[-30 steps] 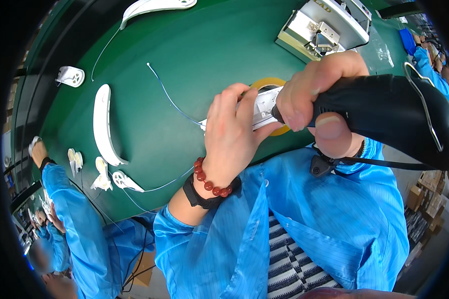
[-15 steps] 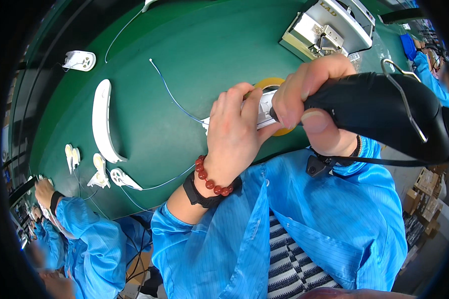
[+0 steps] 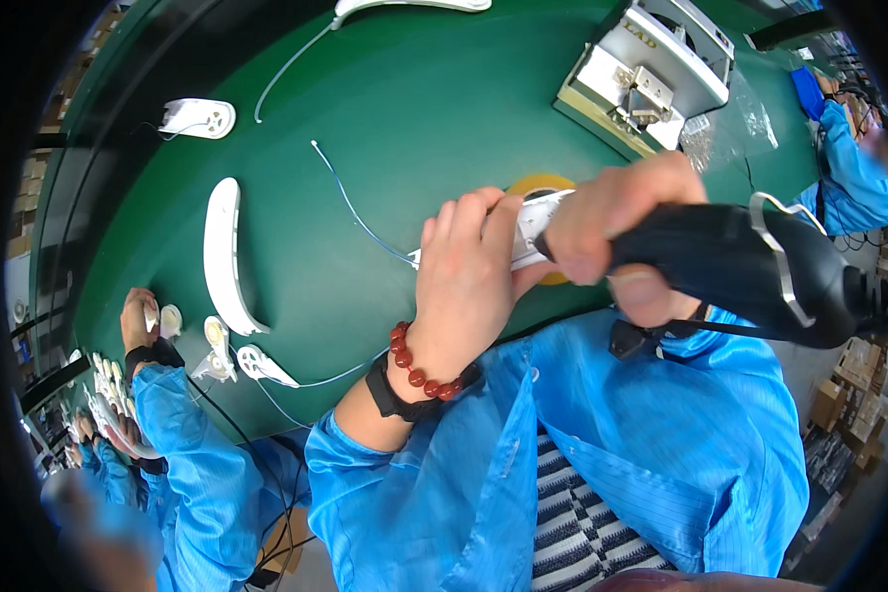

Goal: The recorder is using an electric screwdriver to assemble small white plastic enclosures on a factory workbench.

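Observation:
My left hand (image 3: 467,261) is closed over a white plastic part (image 3: 530,232), pressing it down on the green bench. A thin blue-white cable (image 3: 350,202) runs out of this part toward the far left. In my right hand (image 3: 627,222) I grip a black electric screwdriver (image 3: 725,259) with a metal hanging loop. It lies nearly level, its tip end against the white part's right side; the exact contact point is hidden by my fingers. Behind the part, partly covered, sits a roll of yellow tape (image 3: 541,185).
A screw feeder machine (image 3: 651,74) stands at the far right, beside a clear plastic bag (image 3: 735,123). Left lie a curved white shell (image 3: 225,252), a white end piece (image 3: 199,118) and small wired pieces (image 3: 257,363). A co-worker's hand (image 3: 140,318) reaches in at left.
The screwdriver and my right hand have dropped lower, the tool's rear end swinging down. My left hand keeps its hold. The co-worker's hand has reached in to the small white pieces at left.

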The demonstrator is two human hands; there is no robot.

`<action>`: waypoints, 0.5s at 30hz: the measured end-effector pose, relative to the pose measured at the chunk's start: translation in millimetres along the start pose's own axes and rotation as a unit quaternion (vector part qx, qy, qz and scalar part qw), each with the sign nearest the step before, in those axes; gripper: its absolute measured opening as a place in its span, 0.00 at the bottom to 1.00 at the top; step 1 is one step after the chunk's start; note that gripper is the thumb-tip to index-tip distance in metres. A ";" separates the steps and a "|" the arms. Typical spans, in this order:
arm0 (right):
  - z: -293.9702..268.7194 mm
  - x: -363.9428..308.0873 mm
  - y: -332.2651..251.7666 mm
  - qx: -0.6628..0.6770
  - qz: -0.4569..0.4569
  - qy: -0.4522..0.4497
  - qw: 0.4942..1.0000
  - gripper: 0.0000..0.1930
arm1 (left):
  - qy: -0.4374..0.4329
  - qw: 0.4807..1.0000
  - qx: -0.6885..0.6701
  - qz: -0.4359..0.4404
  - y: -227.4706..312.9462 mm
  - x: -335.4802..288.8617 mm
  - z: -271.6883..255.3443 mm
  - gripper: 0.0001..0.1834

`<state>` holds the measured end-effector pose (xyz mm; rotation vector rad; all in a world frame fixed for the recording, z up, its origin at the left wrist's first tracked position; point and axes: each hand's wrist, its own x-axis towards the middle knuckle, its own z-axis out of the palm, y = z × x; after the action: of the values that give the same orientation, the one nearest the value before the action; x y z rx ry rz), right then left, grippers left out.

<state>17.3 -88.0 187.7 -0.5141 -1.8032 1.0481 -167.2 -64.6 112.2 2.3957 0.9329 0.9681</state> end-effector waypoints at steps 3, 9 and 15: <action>22.1 -12.6 -2.0 0.042 -0.111 0.199 0.973 0.19 | -0.044 0.998 0.045 0.021 -13.2 6.4 -26.6 0.32; -5.2 -25.4 -0.6 -0.025 -0.061 0.332 0.941 0.16 | 0.066 0.973 0.221 0.028 -77.0 83.8 -89.6 0.31; -8.9 -28.5 7.0 -0.010 -0.041 0.311 0.950 0.14 | 0.139 0.893 0.424 -0.058 -196.3 189.0 -88.3 0.29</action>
<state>37.6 -100.8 168.6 -0.6857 -1.2617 0.7016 -214.1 215.6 148.7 2.8493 1.9051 1.0052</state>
